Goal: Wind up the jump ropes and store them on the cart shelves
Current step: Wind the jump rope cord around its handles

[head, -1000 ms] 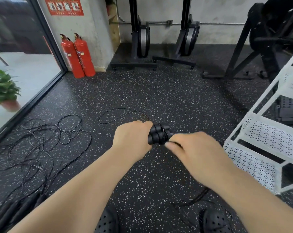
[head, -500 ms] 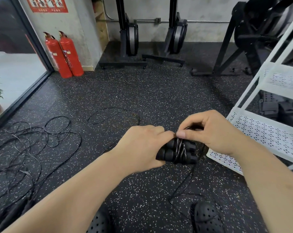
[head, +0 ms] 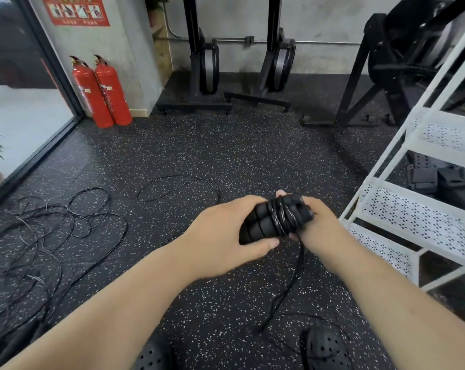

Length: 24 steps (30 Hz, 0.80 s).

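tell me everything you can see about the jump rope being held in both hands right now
The jump rope is all black. Its ridged, foam-looking handles lie side by side, tilted, with thin cord wound several turns round their middle. The left hand grips the lower ends and the right hand holds the upper ends. A loose tail hangs down to the speckled floor near a black shoe. The bundle is in the air beside the white cart, not yet stored.

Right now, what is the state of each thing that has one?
Jump rope handles, held together, cord wound around them.
Cord tail, unwound, hanging to the floor.
Left hand, grips the handles.
Right hand, holds the handles' other end.
Loose jump ropes, tangled on the floor.
Fire extinguishers, upright.
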Tool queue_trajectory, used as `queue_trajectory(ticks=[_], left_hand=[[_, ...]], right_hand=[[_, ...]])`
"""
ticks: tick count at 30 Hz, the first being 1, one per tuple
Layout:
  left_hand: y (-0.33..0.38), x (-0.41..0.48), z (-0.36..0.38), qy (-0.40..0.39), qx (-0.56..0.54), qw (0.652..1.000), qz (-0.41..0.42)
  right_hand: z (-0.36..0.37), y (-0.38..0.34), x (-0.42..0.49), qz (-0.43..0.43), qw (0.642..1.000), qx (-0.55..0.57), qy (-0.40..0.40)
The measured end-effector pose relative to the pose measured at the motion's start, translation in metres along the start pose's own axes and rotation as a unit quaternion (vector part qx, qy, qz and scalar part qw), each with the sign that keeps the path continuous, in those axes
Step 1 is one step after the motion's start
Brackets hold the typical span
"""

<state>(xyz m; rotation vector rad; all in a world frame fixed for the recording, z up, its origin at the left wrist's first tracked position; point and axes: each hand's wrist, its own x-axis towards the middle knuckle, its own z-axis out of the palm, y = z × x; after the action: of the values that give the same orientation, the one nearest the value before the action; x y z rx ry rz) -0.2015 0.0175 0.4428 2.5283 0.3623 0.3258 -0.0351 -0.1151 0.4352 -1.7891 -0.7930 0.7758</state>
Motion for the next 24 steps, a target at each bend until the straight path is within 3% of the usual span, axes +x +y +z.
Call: queue_trajectory(ticks=[3, 5, 7, 12, 16, 20, 24], left_hand=[[-0.008, 0.004, 0.004, -0.005, -0.026, 0.998, -0.057], [-0.017, 0.009, 0.003, 0.005, -0.014, 0.995, -0.094], [-0.028, 0.012, 0.003, 0.011, 0.057, 0.991, -0.119], [-0.044, 0.015, 0.012, 0.024, 0.176, 0.972, -0.151], [-0.054, 0.015, 0.012, 0.028, 0.242, 0.955, -0.169], [-0.055, 0.014, 0.012, -0.002, 0.250, 0.954, -0.167], [-0.042, 0.014, 0.014, -0.030, 0.264, 0.958, -0.108]], right_hand=[[0.023, 0.008, 0.000, 0.077, 0.996, -0.013, 0.041], [0.033, 0.015, -0.001, 0.073, 0.997, -0.013, 0.012], [0.038, 0.022, -0.001, 0.043, 0.993, -0.111, -0.027], [0.048, 0.024, -0.012, 0.000, 0.934, -0.343, -0.100], [0.048, 0.009, -0.028, -0.062, 0.862, -0.500, -0.064], [0.040, -0.014, -0.036, -0.125, 0.822, -0.554, -0.033], [0.020, -0.020, -0.024, -0.150, 0.844, -0.515, 0.017]])
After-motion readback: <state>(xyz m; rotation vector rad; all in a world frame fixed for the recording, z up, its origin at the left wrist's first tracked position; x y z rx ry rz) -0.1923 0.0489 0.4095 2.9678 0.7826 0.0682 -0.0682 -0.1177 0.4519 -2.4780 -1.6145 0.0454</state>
